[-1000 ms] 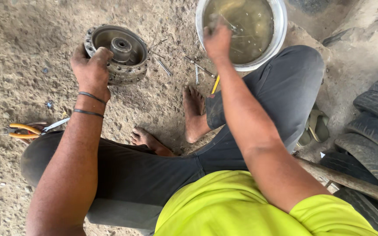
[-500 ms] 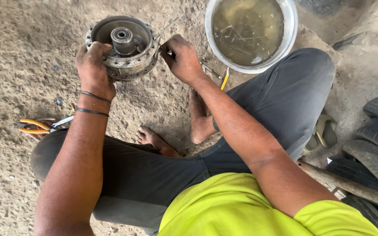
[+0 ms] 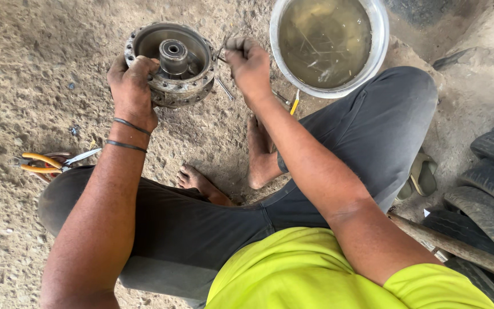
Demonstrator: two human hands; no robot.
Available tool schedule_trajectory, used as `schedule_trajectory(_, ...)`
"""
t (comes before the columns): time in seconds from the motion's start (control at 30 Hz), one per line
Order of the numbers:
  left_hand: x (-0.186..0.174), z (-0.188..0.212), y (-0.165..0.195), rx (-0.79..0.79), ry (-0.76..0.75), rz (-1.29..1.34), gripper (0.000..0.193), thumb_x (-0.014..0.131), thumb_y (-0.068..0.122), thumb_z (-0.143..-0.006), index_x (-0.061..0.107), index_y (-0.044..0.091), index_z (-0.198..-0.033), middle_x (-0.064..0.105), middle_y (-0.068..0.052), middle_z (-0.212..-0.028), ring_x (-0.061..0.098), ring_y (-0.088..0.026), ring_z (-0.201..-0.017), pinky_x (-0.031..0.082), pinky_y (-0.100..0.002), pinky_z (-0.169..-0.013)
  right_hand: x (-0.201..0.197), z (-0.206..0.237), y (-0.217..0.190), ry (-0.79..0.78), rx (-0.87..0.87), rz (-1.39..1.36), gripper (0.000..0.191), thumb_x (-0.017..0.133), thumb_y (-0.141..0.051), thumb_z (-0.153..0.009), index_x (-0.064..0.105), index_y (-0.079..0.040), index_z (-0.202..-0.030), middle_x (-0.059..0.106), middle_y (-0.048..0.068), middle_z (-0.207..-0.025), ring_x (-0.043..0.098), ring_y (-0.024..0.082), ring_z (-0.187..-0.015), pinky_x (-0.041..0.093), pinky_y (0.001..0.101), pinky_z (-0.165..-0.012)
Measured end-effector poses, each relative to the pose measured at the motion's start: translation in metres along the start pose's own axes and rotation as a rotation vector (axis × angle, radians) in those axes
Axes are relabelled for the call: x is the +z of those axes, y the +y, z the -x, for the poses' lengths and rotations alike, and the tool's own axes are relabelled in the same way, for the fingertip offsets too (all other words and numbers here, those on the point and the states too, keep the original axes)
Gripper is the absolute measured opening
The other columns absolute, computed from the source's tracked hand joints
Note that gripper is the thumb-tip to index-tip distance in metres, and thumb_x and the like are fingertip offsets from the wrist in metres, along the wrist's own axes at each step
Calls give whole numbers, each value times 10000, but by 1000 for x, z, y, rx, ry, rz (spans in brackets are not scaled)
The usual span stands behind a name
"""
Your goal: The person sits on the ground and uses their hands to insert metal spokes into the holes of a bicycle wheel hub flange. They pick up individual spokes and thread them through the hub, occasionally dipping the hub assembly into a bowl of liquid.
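Two hands are now on the hub, which sits on the dirt in front of your feet. A second ago your right hand was up at the bowl of murky liquid; half a second ago it had come across to the hub's rim, and now it is pinched shut on a thin spoke at the rim's right edge. That suggests you picked the spoke out of the bowl and are working it at the flange. Your left hand has not let go: it stays clamped over the hub's near-left edge, fingers hooked inside, steadying it. The hub looks slightly turned from where it was. More spokes lie on the ground just beside it, and the pliers rest untouched by your left knee.
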State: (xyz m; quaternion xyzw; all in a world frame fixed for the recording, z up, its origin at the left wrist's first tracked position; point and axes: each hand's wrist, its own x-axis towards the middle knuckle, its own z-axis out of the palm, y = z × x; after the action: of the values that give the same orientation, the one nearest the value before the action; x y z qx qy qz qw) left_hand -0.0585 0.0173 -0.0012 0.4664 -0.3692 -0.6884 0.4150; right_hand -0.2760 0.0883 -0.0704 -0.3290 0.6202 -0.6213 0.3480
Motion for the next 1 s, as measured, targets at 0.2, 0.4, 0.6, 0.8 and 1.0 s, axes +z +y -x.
schedule_trajectory(0.2,1,2,-5,10,39,-91,190,662,36,-840,668,15,-1029,675,-45,-894,639,-173,-818,533,-329,-720,2,-2,-1,31,627,-315,277,809,-234,-912,577,-90,-864,539,-7,-659,459,93,-478,371,248,-386)
schedule_trajectory(0.4,5,4,-4,-17,19,29,181,653,47,-830,651,32,-1010,678,-57,-923,670,-180,-859,585,-338,-766,6,2,-11,75,118,-421,163,706,-160,-965,589,-49,-941,634,53,-746,567,136,-541,507,288,-451)
schedule_trajectory(0.6,2,-1,-5,80,15,-69,182,634,32,-852,676,5,-1027,684,-57,-944,639,-161,-862,548,-318,-790,-4,3,-42,67,-588,149,355,641,-77,-1034,454,-77,-1336,682,64,-891,676,136,-690,603,251,-633)
schedule_trajectory(0.8,4,4,-4,97,-28,-136,232,651,24,-839,694,9,-1066,708,-60,-959,660,-154,-873,550,-298,-813,6,2,-30,-110,-664,609,438,667,-67,-1044,481,-82,-1440,692,196,-1145,764,208,-817,668,249,-624)
schedule_trajectory(1.0,6,9,4,-129,47,86,252,621,67,-799,651,6,-1041,713,-112,-955,746,-244,-863,656,-396,-780,5,3,-7,-153,-503,577,440,693,-186,-1050,530,-127,-1454,724,90,-881,731,140,-679,637,269,-599)
